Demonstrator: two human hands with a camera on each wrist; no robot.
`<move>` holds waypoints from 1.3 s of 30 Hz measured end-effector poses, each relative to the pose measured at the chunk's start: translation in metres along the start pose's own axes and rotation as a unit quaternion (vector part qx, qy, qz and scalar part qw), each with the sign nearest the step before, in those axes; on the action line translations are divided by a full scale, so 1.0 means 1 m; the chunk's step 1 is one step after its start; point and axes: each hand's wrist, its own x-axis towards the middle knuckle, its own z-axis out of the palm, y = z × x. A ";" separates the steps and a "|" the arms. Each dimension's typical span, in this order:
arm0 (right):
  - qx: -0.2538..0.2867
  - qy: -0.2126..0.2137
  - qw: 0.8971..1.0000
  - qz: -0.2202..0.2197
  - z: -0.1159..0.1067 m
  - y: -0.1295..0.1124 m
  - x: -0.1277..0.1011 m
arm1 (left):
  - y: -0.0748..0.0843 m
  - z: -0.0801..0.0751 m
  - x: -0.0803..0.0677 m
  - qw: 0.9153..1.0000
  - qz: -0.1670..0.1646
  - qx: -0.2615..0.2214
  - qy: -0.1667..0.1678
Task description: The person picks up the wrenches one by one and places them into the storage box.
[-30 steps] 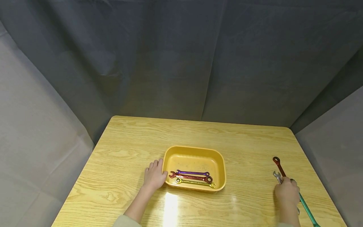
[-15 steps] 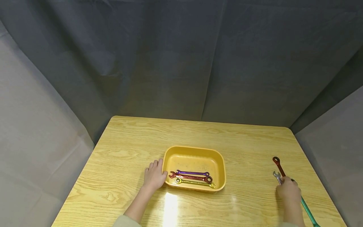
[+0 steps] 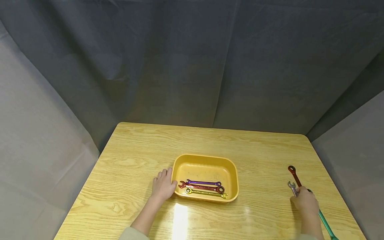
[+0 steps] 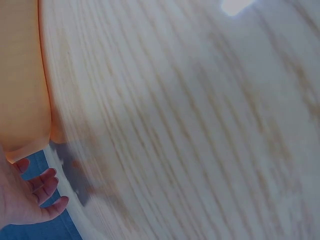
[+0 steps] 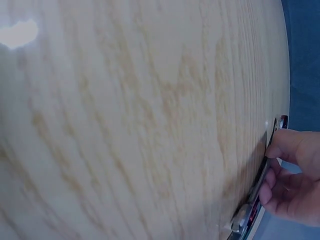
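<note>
A silver wrench (image 3: pixel 293 189) is well to the right of the yellow bin (image 3: pixel 199 171), its open-ended head pointing away from the person. The right hand (image 3: pixel 306 201) covers much of it, thumb and bent fingers closed together in a pinch on its shaft; whether it touches the table cannot be told. Just beyond it, farther right of the bin, a long red wrench (image 3: pixel 295 176) runs partly under the same hand, ring end outward. A green wrench (image 3: pixel 326 224) shows on the far side of the hand from the bin, slanting toward the near edge of the view.

At the bin's left wall is the left hand (image 3: pixel 163 185), thumb hooked over the rim and the fingers loosely bent along the outside, so that it holds the bin. Inside the bin, along its near side, three wrenches lie roughly parallel: a purple wrench (image 3: pixel 204 182), a broader red one and, closest to the near wall, a yellow wrench (image 3: pixel 207 193). Under the bin is a wood-grained table (image 3: pixel 144 143); behind it hangs a dark curtain (image 3: pixel 180 66).
</note>
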 end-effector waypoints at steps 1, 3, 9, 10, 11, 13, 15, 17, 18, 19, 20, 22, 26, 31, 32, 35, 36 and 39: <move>0.001 -0.002 1.000 0.000 0.000 0.000 0.000 | 0.000 0.000 0.000 1.000 0.000 0.000 0.000; 0.002 0.000 1.000 0.001 0.001 0.000 0.001 | 0.000 0.000 0.000 1.000 -0.001 -0.001 -0.001; 0.005 0.008 1.000 -0.001 0.002 0.000 0.001 | -0.001 0.000 0.001 1.000 -0.001 0.001 -0.002; 0.005 0.010 1.000 -0.002 0.002 0.000 0.001 | 0.000 0.000 0.001 1.000 -0.001 0.001 -0.002; 0.005 0.012 1.000 -0.003 0.003 0.000 0.001 | 0.000 0.000 0.001 1.000 -0.001 0.001 -0.002; 0.005 0.015 1.000 -0.005 0.003 0.000 0.001 | 0.000 0.000 0.001 1.000 -0.001 0.001 -0.004; 0.006 0.015 1.000 -0.006 0.003 0.000 0.000 | 0.000 0.000 0.000 1.000 -0.001 0.000 -0.005; 0.008 0.016 1.000 -0.006 0.003 0.000 -0.001 | 0.000 0.000 0.000 1.000 -0.001 -0.001 -0.007; 0.009 0.015 1.000 -0.005 0.003 0.000 -0.001 | 0.000 0.000 0.000 1.000 -0.001 -0.002 -0.007; 0.011 0.014 1.000 -0.004 0.003 0.000 -0.002 | 0.000 0.000 0.000 1.000 -0.001 -0.003 -0.007; 0.012 0.014 1.000 -0.004 0.002 -0.001 -0.002 | 0.000 0.000 0.000 1.000 -0.001 -0.003 -0.007; 0.013 0.017 1.000 -0.004 0.002 -0.001 -0.003 | 0.001 0.000 0.000 1.000 -0.001 -0.005 -0.007; 0.014 0.035 0.999 -0.013 0.001 -0.003 -0.005 | 0.001 0.000 0.000 1.000 -0.001 -0.006 -0.007; 0.022 0.065 0.997 -0.033 0.000 -0.007 -0.006 | 0.001 -0.001 -0.001 1.000 -0.002 -0.007 -0.005; 0.023 0.071 0.997 -0.036 0.000 -0.008 -0.006 | 0.001 0.000 0.000 1.000 -0.002 -0.007 -0.005; 0.028 0.083 0.995 -0.040 0.000 -0.012 -0.005 | 0.001 0.000 0.000 1.000 -0.002 -0.006 -0.004; 0.031 0.087 0.995 -0.041 0.000 -0.014 -0.006 | 0.001 0.000 0.000 1.000 -0.002 -0.006 -0.004; 0.041 0.105 0.993 -0.047 -0.001 -0.020 -0.006 | 0.001 0.001 0.000 1.000 -0.002 -0.004 -0.002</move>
